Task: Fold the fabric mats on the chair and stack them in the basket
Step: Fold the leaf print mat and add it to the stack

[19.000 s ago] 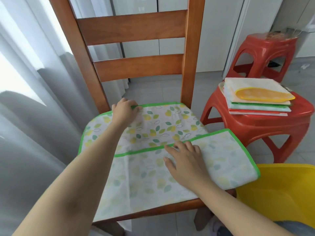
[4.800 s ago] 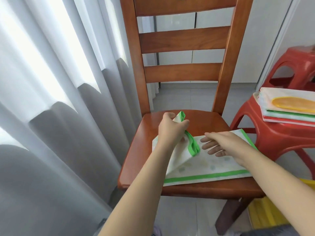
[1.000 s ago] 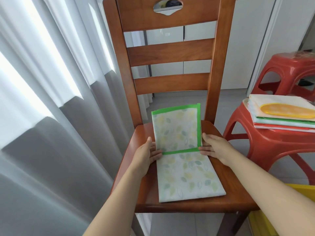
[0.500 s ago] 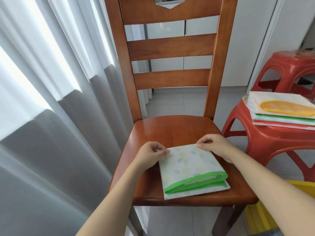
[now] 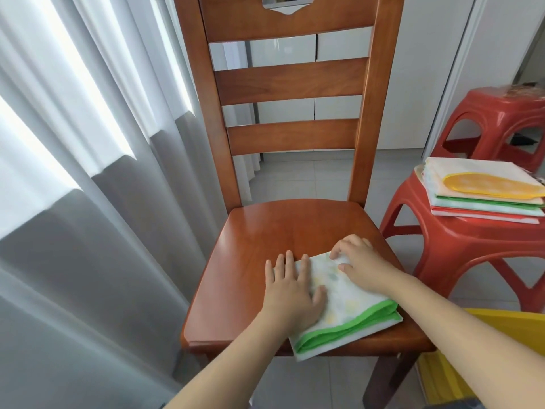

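Note:
A folded leaf-print mat with green trim [image 5: 348,305] lies on the front right of the wooden chair seat [image 5: 271,231]. My left hand [image 5: 290,286] lies flat on the mat's left side, fingers spread. My right hand [image 5: 358,262] rests on the mat's far right corner with curled fingers touching the fabric. The mat's green edges face the seat's front. A yellow basket [image 5: 477,335] shows at the lower right, partly behind my right forearm.
A red plastic stool [image 5: 460,240] stands right of the chair with a stack of folded mats [image 5: 483,190] on it. A second red stool [image 5: 495,119] is behind it. Grey curtains [image 5: 88,172] hang along the left. Tiled floor lies behind the chair.
The mat went from a long half-raised strip to a compact folded square. Both hands have shifted from pinching its far corners to pressing on top of it.

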Motion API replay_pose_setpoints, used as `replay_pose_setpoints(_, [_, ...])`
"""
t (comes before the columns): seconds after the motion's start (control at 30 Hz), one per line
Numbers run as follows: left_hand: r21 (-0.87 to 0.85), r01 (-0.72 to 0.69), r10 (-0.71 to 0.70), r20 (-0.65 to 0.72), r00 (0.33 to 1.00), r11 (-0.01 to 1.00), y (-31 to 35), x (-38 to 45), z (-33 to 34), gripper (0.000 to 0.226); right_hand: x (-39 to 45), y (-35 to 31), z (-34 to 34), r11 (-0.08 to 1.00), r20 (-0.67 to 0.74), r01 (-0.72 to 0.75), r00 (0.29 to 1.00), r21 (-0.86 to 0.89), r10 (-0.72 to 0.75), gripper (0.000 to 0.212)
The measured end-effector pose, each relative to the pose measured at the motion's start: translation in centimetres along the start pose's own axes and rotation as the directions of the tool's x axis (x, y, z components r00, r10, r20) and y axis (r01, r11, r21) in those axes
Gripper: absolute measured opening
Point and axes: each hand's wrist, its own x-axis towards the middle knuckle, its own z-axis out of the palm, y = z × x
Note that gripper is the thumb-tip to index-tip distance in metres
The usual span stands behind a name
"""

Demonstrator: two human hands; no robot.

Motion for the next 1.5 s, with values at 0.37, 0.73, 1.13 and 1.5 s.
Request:
replay_pose_setpoints(0.37, [0.027,-0.066,0.068,-0.075,0.995,0.997,-0.9,-0.1,1.0,0.092,-5.6,0.6,2.2,0.951,0.078,-0.007,0.996,-0.309,0.032,0.074])
replay_pose_setpoints(0.73, [0.048,-0.119,0.12,-0.01,0.993,0.992,-1.4,-5.2,1.0,0.101,-5.9,0.4,2.6,0.951,0.017,-0.015,1.0,-0.308,0.022,0.062])
replay_pose_setpoints(1.13, [-0.447,-0.199,0.101,-0.234,0.967,0.872,-4.6,-4.8,-1.0,0.024,-4.9,0.3,2.9,0.924,-0.112,-0.213,0.976,-0.317,0.187,0.064])
replay_pose_setpoints(1.5, [-0.721,0.01,-0.21,-0.188,0.959,0.693,-3.1,-4.3,-1.3,0.008,-3.9,0.1,3.1,0.899,-0.166,-0.301,0.951,-0.319,0.259,0.064])
